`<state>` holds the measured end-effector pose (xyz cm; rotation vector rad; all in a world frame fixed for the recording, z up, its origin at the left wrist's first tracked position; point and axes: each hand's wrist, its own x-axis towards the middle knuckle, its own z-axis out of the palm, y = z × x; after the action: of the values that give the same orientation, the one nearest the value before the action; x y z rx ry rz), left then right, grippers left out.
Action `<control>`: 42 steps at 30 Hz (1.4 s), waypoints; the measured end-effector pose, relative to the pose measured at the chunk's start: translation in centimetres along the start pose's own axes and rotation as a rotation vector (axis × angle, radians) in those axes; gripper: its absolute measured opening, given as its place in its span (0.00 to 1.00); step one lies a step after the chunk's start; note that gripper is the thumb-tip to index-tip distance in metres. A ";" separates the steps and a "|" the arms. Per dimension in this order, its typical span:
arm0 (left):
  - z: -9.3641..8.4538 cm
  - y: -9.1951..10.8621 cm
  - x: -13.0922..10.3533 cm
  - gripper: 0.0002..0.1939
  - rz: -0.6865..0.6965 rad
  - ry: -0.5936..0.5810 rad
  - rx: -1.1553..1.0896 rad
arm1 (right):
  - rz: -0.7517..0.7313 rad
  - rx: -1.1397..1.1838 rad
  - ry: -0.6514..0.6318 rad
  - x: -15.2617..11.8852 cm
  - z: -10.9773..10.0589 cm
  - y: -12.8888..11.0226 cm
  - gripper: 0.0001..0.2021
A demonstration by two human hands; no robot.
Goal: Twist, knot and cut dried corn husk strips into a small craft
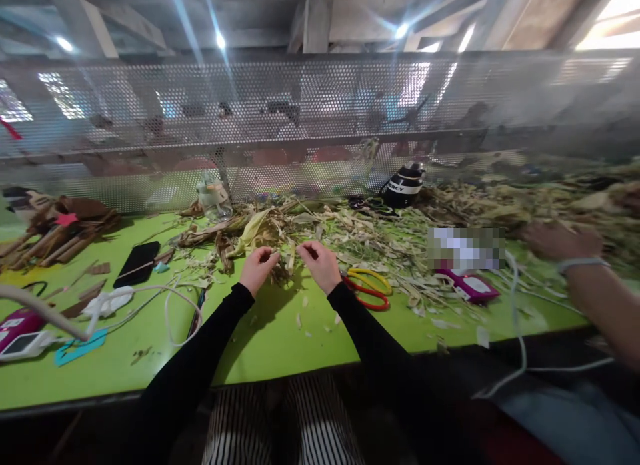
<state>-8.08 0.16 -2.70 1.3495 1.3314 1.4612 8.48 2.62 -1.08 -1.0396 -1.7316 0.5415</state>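
My left hand (257, 270) is closed in a pinch, thumb against fingers, just above the green table. Facing it, a short gap away, my right hand (321, 266) also pinches. Whatever is between the fingertips is too small to make out. A pale strip of corn husk (291, 257) and a brown, frayed bunch (283, 276) show between and below the hands. Behind my left hand lies a larger yellow-green husk (255, 229). Beside my right wrist are scissors (370, 288) with one red and one yellow handle loop.
Husk scraps (340, 228) spread along the back of the table (280, 352). At left are a black phone (137, 264), cables and brown rolled pieces (60, 235). A bottle (214, 197), a black jug (404, 185) and a magenta device (470, 285) stand beyond. Another person's hand (565, 240) reaches in from the right.
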 end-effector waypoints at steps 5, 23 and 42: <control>-0.1 0.2 -0.2 0.14 0.008 0.000 0.010 | -0.008 -0.033 -0.026 -0.1 0.0 -0.2 0.12; 0.1 0.3 -0.5 0.15 -0.023 -0.078 -0.131 | 0.103 -0.906 -0.462 -4.8 -13.6 3.0 0.15; 0.7 1.2 -0.4 0.15 -0.002 -0.032 -0.287 | 0.314 -0.649 -0.489 -3.6 -13.5 0.6 0.10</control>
<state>-7.20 -0.33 -1.72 1.1788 1.0550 1.5553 21.43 -1.61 1.89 -1.7675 -2.2658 0.4577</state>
